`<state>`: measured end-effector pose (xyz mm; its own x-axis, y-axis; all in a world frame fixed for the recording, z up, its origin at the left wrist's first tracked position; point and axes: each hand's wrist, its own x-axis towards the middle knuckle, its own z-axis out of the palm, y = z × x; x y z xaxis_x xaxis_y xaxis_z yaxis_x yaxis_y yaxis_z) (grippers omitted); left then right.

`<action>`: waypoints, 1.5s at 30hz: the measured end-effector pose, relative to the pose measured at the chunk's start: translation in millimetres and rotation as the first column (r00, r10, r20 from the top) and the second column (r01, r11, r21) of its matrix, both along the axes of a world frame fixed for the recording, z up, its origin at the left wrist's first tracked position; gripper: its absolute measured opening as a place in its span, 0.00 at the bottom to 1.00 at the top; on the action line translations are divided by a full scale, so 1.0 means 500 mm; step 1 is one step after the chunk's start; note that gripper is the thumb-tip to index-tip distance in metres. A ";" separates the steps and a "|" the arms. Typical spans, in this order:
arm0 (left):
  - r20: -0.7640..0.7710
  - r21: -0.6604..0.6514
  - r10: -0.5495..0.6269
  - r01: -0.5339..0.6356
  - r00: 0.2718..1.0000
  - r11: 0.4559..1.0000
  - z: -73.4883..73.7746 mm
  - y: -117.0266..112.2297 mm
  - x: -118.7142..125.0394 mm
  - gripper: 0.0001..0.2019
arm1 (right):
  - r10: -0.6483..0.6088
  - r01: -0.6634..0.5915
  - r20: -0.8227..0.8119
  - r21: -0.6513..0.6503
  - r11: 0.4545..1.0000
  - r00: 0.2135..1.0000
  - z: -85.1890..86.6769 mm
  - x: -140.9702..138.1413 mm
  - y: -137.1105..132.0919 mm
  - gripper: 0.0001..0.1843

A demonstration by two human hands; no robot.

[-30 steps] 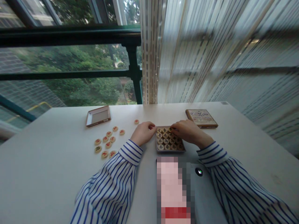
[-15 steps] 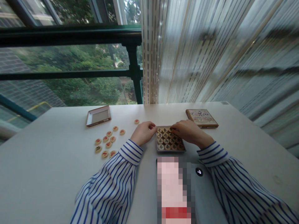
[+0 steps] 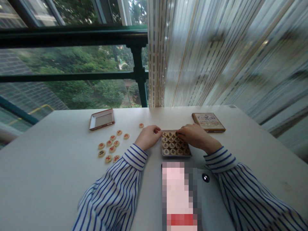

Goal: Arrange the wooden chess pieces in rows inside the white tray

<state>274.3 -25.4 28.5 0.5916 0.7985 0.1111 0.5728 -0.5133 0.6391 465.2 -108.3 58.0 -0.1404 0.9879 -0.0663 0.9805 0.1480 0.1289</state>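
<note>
A small square tray [image 3: 176, 156] holds round wooden Chinese chess pieces [image 3: 171, 145] with black characters, set in rows. My left hand [image 3: 149, 136] is at the tray's far left corner, thumb and fingers pinched together on its edge. Over the far right part of the tray, my right hand [image 3: 192, 134] has its fingers closed on a Chinese chess piece in the far row. That hand partly hides the right-hand pieces. Left of my left hand, loose pieces [image 3: 112, 149], mostly with red characters, lie spread on the table, and a lone red piece [image 3: 141, 125] lies farther back.
An open shallow box part [image 3: 102, 119] lies at the back left of the white table [image 3: 60, 166]. A decorated flat box [image 3: 209, 122] lies behind my right hand. In front of the tray is a blurred-out phone-like object [image 3: 179, 192]. Windows and a curtain [image 3: 183, 54] stand beyond.
</note>
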 end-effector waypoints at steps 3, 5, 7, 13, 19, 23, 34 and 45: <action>0.006 0.002 -0.003 0.003 1.000 1.000 -0.001 0.000 0.000 0.15 | 0.005 -0.005 0.004 0.008 1.000 1.000 0.000 -0.001 -0.001 0.16; 0.012 0.005 -0.006 0.006 1.000 1.000 -0.001 0.001 0.000 0.15 | 0.000 0.000 0.006 0.008 1.000 1.000 0.001 -0.003 -0.003 0.17; 0.016 0.007 -0.009 0.009 1.000 1.000 -0.001 0.002 0.000 0.15 | -0.004 0.004 0.010 0.008 1.000 1.000 0.003 -0.004 -0.004 0.16; 0.018 -0.001 -0.014 0.014 1.000 1.000 0.000 0.000 0.000 0.15 | -0.010 0.010 0.012 0.006 1.000 1.000 0.001 -0.006 -0.002 0.16; 0.010 0.002 -0.017 0.017 1.000 1.000 0.002 0.000 0.001 0.15 | 0.000 -0.001 0.031 0.023 1.000 1.000 -0.006 -0.005 0.001 0.16; 0.014 0.004 -0.020 0.020 1.000 1.000 0.001 0.000 0.001 0.15 | -0.004 0.003 0.027 0.025 1.000 1.000 -0.006 -0.007 0.000 0.16; 0.027 -0.004 -0.014 0.014 1.000 1.000 0.002 -0.001 0.001 0.15 | 0.004 -0.005 0.040 0.028 1.000 0.999 -0.007 -0.007 0.000 0.16; 0.024 -0.017 -0.015 0.015 1.000 1.000 0.005 -0.003 0.002 0.14 | 0.005 -0.006 0.055 0.019 1.000 0.998 -0.006 -0.009 0.000 0.16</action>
